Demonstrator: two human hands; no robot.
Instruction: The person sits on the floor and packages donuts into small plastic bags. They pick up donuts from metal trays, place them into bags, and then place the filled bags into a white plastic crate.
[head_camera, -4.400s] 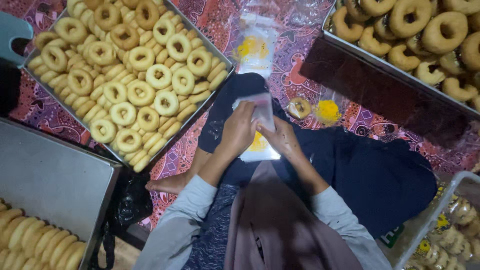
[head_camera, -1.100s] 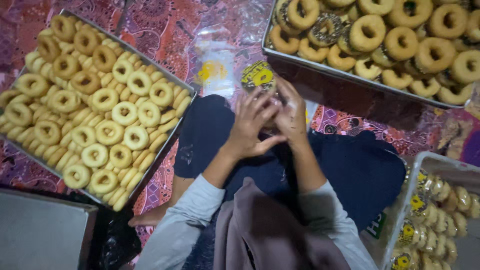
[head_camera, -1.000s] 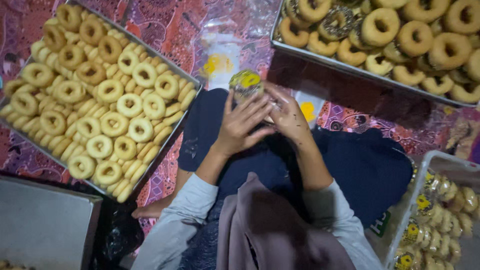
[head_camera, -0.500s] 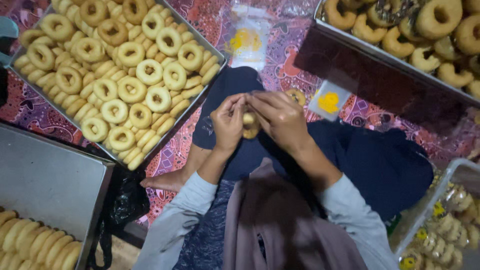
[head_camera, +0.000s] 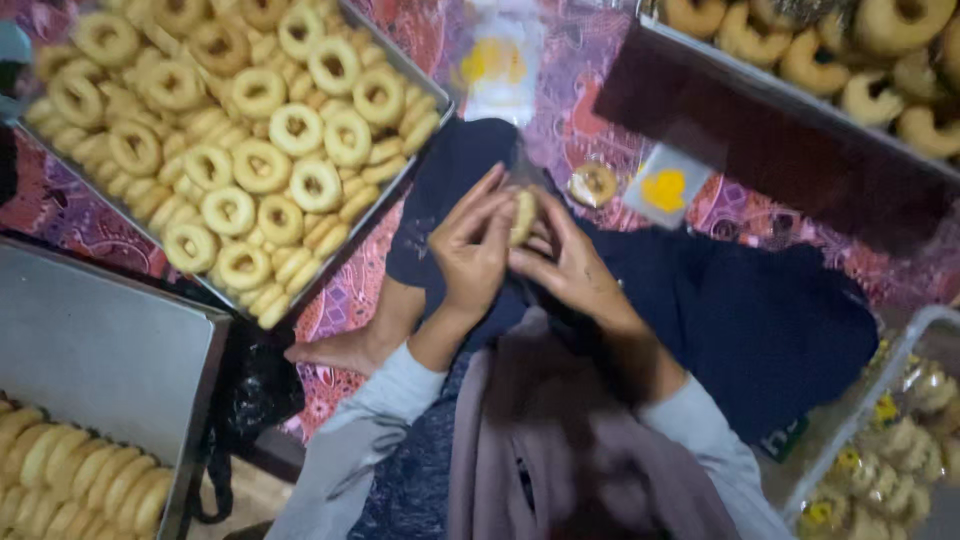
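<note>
Left hand (head_camera: 470, 250), right hand (head_camera: 570, 270), half-hidden blurred ring biscuit (head_camera: 522, 215) between

Pale ring cookie (head_camera: 522, 215), edge-on, upright, pinched between both hands above dark-clothed lap.

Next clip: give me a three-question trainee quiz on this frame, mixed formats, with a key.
1. True or false: both hands, left hand and right hand, are on one ring biscuit.
2. Multiple choice: the full tray of ring biscuits lies (a) on the person's left, (b) in the lap, (c) behind the person.
3. Fill in: a loose ring biscuit lies on the patterned ____ beside a small clear bag.

Key: 1 true; 2 a; 3 cloth.
</note>
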